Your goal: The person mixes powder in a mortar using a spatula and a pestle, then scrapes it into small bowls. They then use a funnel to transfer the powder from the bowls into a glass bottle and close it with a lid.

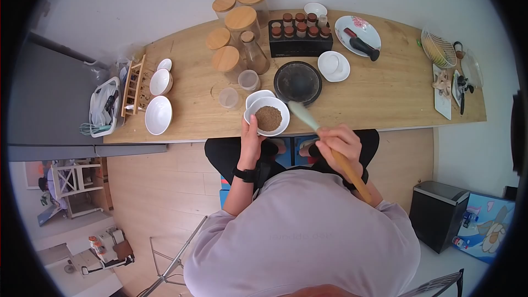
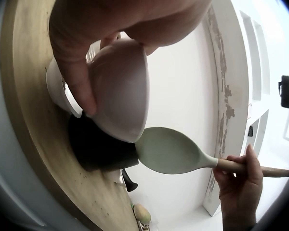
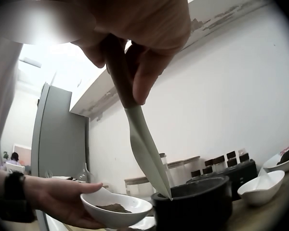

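Observation:
My left hand [image 1: 251, 142] holds a white bowl [image 1: 284, 116] of brown ground powder [image 1: 269, 118] by its side, thumb at the rim. Another white bowl [image 1: 258, 95] is partly hidden behind it. My right hand [image 1: 342, 146] grips the wooden handle [image 1: 352, 174] of a pale green spoon [image 1: 302, 114]. In the right wrist view the spoon's tip [image 3: 167, 192] is at the near rim of a round black stone pot [image 3: 195, 202]; whether they touch I cannot tell. The powder bowl [image 3: 116, 219] is beside that pot.
Wooden-lidded jars [image 1: 242, 19], a glass bottle [image 1: 254, 58] and a black spice rack [image 1: 301, 47] stand behind. To the right are a white bowl on a saucer [image 1: 342, 71] and a floral plate [image 1: 371, 33]. White bowls [image 1: 159, 115] line the left, and a wire basket [image 1: 438, 48] is far right.

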`<move>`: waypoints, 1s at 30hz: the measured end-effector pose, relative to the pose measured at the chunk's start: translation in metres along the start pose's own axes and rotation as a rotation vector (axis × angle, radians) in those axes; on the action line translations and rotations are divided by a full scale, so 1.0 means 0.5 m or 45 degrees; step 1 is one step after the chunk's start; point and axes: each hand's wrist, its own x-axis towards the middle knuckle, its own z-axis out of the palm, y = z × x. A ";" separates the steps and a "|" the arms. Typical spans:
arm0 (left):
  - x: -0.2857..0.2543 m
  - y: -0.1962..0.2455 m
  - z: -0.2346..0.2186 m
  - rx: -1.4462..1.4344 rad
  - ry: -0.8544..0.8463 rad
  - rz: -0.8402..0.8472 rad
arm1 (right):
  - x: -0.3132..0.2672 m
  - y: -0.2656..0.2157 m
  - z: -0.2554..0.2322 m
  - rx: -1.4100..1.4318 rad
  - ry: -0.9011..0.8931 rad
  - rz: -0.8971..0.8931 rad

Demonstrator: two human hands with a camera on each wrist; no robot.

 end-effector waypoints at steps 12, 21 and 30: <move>-0.007 0.002 0.006 0.008 -0.025 0.015 | 0.012 0.048 -0.032 0.120 0.294 0.388; -0.006 -0.011 0.001 -0.019 -0.029 -0.006 | 0.062 0.120 0.098 -0.280 0.466 0.237; -0.005 -0.025 -0.004 -0.037 -0.058 -0.001 | 0.070 0.132 0.175 -0.179 0.268 -0.054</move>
